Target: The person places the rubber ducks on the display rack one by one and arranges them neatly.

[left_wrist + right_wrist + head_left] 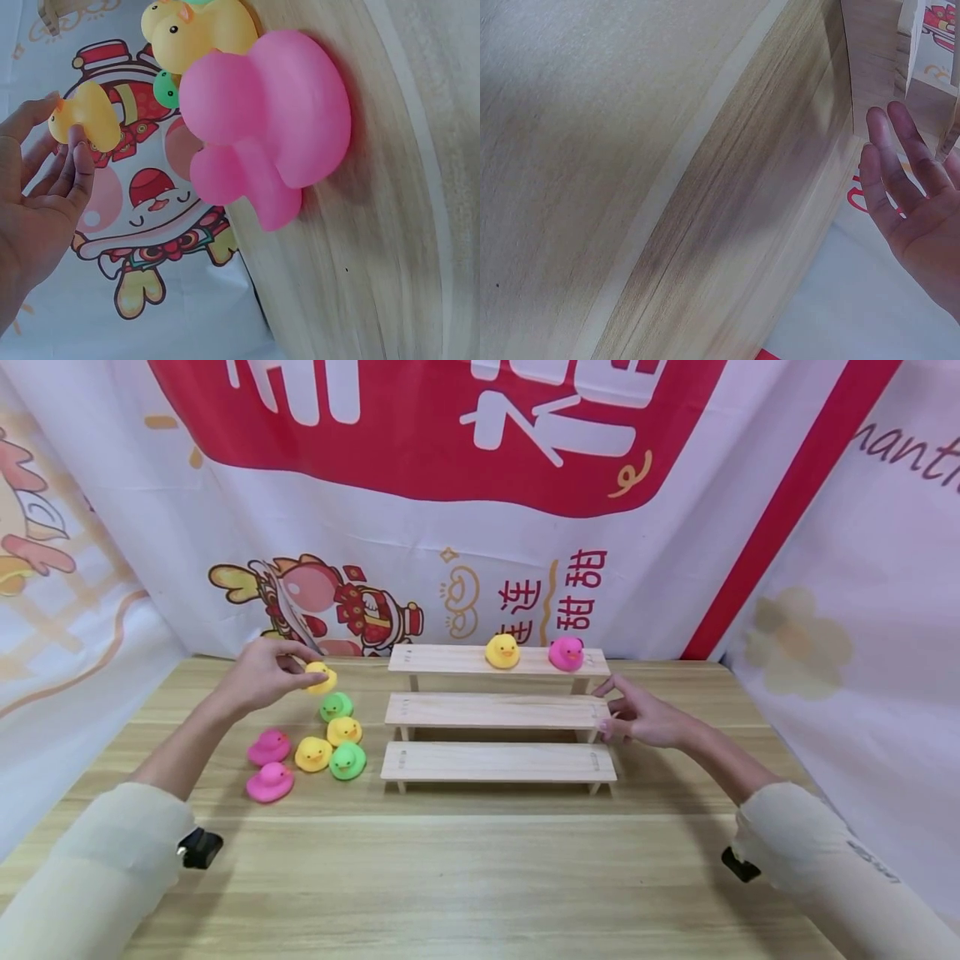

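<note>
My left hand [266, 677] pinches a small yellow rubber duck [321, 677] between thumb and fingers, above the left part of the table. Below it are two green ducks [347, 761], two more yellow ducks [312, 754] and two pink ducks [270, 782]. In the middle stands a three-tier wooden display stand [498, 762]. On its top tier sit a yellow duck [502, 652] and a magenta duck [566, 653]. My right hand [648, 717] holds the right end of the middle tier, thumb at its front. In the right wrist view, several fingers extend beside the boards; the thumb is mostly hidden.
The wood-grain table [480, 877] stretches in front of the stand. A printed cloth [420, 518] hangs along the table's back edge, close behind the stand. Another white cloth [847, 568] hangs at the right side.
</note>
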`<control>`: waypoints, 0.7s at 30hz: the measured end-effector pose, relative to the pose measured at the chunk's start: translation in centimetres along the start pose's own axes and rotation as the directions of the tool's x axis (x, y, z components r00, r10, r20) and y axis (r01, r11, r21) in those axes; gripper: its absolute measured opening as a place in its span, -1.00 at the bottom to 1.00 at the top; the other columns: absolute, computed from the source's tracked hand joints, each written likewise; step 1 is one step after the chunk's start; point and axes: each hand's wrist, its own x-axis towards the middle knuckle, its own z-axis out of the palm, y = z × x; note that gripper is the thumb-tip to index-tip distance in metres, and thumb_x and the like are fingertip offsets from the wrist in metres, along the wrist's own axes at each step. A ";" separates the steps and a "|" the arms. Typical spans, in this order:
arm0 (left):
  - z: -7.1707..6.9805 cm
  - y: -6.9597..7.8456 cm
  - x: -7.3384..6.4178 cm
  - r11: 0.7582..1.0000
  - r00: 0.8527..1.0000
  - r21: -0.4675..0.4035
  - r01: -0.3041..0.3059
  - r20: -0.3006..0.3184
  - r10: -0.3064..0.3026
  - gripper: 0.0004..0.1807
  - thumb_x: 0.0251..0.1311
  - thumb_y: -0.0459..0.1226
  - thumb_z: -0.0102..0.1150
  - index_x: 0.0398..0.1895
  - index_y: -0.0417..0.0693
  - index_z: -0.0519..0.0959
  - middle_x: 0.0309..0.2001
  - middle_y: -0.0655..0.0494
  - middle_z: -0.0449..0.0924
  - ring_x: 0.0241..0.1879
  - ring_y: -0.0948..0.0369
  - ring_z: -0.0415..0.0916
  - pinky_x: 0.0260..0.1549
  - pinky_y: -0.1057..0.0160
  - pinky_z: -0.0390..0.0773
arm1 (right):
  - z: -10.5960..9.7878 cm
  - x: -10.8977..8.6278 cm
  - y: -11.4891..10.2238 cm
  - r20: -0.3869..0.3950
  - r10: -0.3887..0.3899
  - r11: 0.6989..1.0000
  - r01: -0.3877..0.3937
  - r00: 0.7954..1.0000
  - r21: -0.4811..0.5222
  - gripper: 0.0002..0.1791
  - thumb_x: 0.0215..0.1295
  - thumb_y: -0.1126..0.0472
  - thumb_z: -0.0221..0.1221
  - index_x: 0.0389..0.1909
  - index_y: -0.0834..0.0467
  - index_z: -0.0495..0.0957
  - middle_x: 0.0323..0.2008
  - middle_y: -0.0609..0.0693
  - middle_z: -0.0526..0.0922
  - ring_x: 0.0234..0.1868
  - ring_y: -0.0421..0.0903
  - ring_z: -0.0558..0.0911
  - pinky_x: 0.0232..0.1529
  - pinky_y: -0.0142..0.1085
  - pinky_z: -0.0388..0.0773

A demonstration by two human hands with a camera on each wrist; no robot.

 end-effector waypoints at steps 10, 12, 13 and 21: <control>0.6 1.9 0.4 0.997 0.998 -0.048 -0.054 -0.024 0.052 -0.60 0.25 -0.15 0.47 -0.05 -0.33 0.71 -0.44 -0.04 0.67 -0.43 0.19 0.53 -0.55 0.33 0.47 | 0.0 -0.1 0.0 -0.008 -0.006 1.000 0.006 1.000 -0.012 -0.51 0.50 0.34 0.14 0.27 0.31 0.11 -0.11 0.31 0.71 -0.18 0.20 0.70 -0.36 -0.11 0.64; 0.8 2.3 0.5 0.996 0.998 -0.061 -0.063 -0.028 0.061 -0.61 0.26 -0.15 0.47 -0.05 -0.31 0.71 -0.44 -0.05 0.67 -0.43 0.18 0.53 -0.53 0.34 0.47 | 0.0 -0.1 -0.1 -0.010 -0.003 1.000 0.003 1.000 -0.017 -0.50 0.50 0.34 0.14 0.28 0.30 0.11 -0.11 0.31 0.71 -0.18 0.20 0.69 -0.34 -0.10 0.65; 0.9 2.5 0.5 0.996 0.997 -0.061 -0.066 -0.033 0.065 -0.62 0.26 -0.15 0.46 -0.04 -0.29 0.72 -0.44 -0.06 0.67 -0.42 0.17 0.53 -0.51 0.34 0.47 | 0.0 -0.1 -0.1 -0.011 0.000 1.000 0.000 1.000 -0.020 -0.50 0.50 0.34 0.14 0.28 0.30 0.11 -0.11 0.31 0.71 -0.17 0.21 0.69 -0.34 -0.09 0.66; 1.4 4.2 0.9 0.990 0.991 -0.103 -0.101 -0.103 0.090 -0.67 0.27 -0.20 0.46 -0.05 -0.28 0.72 -0.43 -0.06 0.68 -0.43 0.20 0.55 -0.41 0.38 0.51 | 0.0 -0.1 -0.1 -0.007 0.009 1.000 -0.009 1.000 -0.024 -0.49 0.49 0.32 0.16 0.28 0.28 0.12 -0.10 0.30 0.71 -0.17 0.20 0.68 -0.31 -0.06 0.67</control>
